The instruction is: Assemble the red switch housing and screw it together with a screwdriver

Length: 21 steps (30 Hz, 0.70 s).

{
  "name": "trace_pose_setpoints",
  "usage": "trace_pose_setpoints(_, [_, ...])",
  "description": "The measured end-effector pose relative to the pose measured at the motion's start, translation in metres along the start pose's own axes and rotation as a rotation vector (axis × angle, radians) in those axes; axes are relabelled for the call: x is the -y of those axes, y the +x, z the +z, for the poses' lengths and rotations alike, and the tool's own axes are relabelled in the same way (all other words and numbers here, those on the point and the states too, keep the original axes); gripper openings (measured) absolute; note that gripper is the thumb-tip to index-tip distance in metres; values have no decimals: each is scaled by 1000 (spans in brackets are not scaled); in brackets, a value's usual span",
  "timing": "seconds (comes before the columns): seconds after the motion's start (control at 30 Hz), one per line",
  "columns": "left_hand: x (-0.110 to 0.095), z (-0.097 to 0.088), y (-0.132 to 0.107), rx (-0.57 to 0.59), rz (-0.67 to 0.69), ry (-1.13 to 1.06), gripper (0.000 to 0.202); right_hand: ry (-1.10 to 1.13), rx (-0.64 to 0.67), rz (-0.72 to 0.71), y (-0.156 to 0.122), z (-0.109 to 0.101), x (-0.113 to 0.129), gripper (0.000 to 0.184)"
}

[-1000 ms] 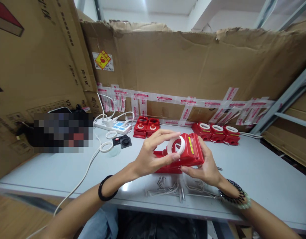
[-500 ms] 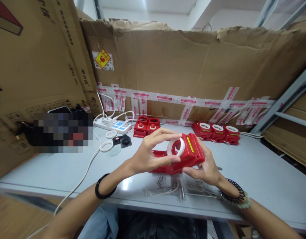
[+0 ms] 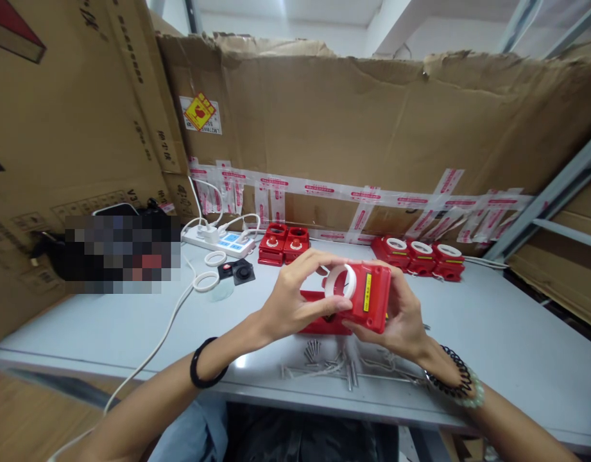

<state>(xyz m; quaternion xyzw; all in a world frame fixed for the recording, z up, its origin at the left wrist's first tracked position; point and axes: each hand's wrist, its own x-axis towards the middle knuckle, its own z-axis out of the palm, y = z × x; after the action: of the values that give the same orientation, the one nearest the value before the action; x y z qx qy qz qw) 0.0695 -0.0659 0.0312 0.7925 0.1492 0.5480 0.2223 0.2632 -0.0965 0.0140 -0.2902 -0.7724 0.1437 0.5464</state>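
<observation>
Both my hands hold a red plastic housing (image 3: 369, 298) above the grey table (image 3: 497, 333). A white ring (image 3: 340, 282) sits on its round opening. My left hand (image 3: 295, 298) pinches that ring between thumb and fingers. My right hand (image 3: 401, 314) grips the housing from the right and below. Another red part (image 3: 319, 319) lies on the table just under the housing. A scatter of metal screws and pins (image 3: 334, 366) lies in front of my hands.
Two red units with buttons (image 3: 283, 244) and three with white rings (image 3: 420, 256) stand at the back. A white power strip (image 3: 218, 242), loose white rings (image 3: 206, 282), black parts (image 3: 237, 273) and a cable lie to the left. Cardboard walls (image 3: 372, 128) enclose the table.
The housing has turned in my hands, so its face now points more upright toward me. My grips on the ring and the housing are unchanged.
</observation>
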Motion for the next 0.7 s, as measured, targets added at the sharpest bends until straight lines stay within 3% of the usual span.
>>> trace_pose_setpoints(0.1, [-2, -2, 1, 25, 14, -39, 49, -26, 3, -5, 1, -3, 0, 77])
trace_pose_setpoints(0.33, [-8, -12, 5, 166, 136, -19, 56, 91, 103, 128, 6, -11, 7, 63])
trace_pose_setpoints(0.43, [-9, -14, 4, 196, 206, 6, 56, 275, 172, 259, 6, -8, 2, 50])
trace_pose_setpoints(0.57, [-8, -17, 4, 330, 232, 10, 50, 643, 244, 474, 4, -2, -5, 48])
trace_pose_setpoints(0.63, [-6, -19, 5, 347, 206, 22, 55, 676, 218, 498, 4, 0, -6, 43])
trace_pose_setpoints(0.7, [-4, -19, 7, 284, 158, 23, 69, 617, 184, 462, 5, 0, -5, 38])
